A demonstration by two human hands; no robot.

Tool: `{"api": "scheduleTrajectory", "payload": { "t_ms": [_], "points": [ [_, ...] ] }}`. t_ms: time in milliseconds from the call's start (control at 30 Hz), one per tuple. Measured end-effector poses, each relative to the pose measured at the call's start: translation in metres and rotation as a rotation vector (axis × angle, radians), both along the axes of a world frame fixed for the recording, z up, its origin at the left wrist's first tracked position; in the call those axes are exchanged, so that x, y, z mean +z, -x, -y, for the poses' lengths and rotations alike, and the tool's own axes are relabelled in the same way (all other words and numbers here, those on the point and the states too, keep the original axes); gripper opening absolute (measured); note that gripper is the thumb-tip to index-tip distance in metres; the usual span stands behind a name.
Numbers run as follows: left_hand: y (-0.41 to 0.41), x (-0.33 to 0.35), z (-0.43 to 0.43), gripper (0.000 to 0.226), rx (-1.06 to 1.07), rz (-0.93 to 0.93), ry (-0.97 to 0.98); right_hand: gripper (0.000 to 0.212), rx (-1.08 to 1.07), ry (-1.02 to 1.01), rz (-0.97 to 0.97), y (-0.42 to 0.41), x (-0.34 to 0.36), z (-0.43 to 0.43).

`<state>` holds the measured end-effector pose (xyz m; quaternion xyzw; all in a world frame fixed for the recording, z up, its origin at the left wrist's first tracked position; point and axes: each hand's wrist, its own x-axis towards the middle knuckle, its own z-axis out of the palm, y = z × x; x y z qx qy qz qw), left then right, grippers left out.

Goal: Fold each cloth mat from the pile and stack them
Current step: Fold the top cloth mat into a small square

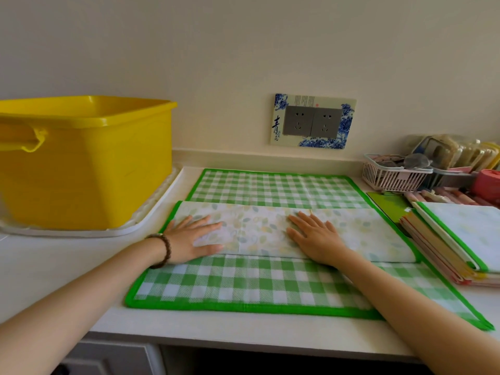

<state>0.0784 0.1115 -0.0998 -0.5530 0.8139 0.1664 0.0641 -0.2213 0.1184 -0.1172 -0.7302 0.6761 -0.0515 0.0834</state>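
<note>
Green checked mat [243, 285] on white counter [67, 254], left hand [192, 236], right hand [313, 236] flat on its fold, yellow tub [86, 163], cream wall [243, 50]

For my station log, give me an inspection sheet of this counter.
Surface: white counter.
Job's things: green checked mat spread out, a leaf-print flap folded across its middle; stack of folded mats at its right.
Clutter: yellow tub on white tray, left; pink basket and packets, back right.
Hands: left hand and right hand both flat on the flap.
Cables: nothing seen.
Surroundings: double wall socket with blue-patterned frame; cream wall.
</note>
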Motion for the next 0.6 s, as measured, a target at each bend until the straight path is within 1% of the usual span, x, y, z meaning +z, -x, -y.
{"api": "scheduleTrajectory", "payload": {
  "t_ms": [67, 100, 133, 200, 233, 300, 367, 433, 467, 533, 600],
  "points": [
    [0.000, 0.011, 0.004, 0.132, -0.020, 0.023, -0.055, 0.056, 0.016, -0.008, 0.024, 0.002, 0.004, -0.001],
    [0.002, 0.016, 0.007, 0.129, -0.028, 0.031, -0.067, 0.056, 0.025, -0.011, 0.047, 0.003, 0.007, -0.002],
    [0.006, 0.020, 0.010, 0.118, -0.026, 0.023, -0.064, 0.054, 0.030, -0.015, 0.089, 0.004, 0.009, -0.003],
    [0.023, 0.022, 0.017, 0.086, -0.001, -0.061, -0.028, 0.048, 0.021, -0.020, 0.268, 0.006, 0.016, -0.008],
    [0.033, 0.022, 0.021, 0.077, -0.001, -0.106, -0.002, 0.043, 0.013, -0.023, 0.393, 0.008, 0.020, -0.013],
    [0.056, 0.021, 0.030, 0.074, -0.029, -0.141, 0.043, 0.034, 0.025, -0.035, 0.602, 0.012, 0.030, -0.027],
    [0.077, 0.017, 0.040, 0.074, -0.069, -0.121, 0.083, 0.029, 0.068, -0.050, 0.684, 0.020, 0.037, -0.042],
    [0.093, 0.013, 0.050, 0.070, -0.093, -0.073, 0.116, 0.025, 0.103, -0.047, 0.682, 0.031, 0.040, -0.055],
    [0.099, 0.011, 0.055, 0.067, -0.097, -0.058, 0.126, 0.022, 0.120, -0.027, 0.640, 0.038, 0.040, -0.059],
    [0.109, 0.008, 0.062, 0.063, -0.101, -0.053, 0.127, 0.021, 0.155, 0.000, 0.496, 0.048, 0.038, -0.068],
    [0.115, 0.006, 0.066, 0.059, -0.106, -0.047, 0.120, 0.030, 0.178, -0.042, 0.418, 0.053, 0.036, -0.076]
  ]
}}
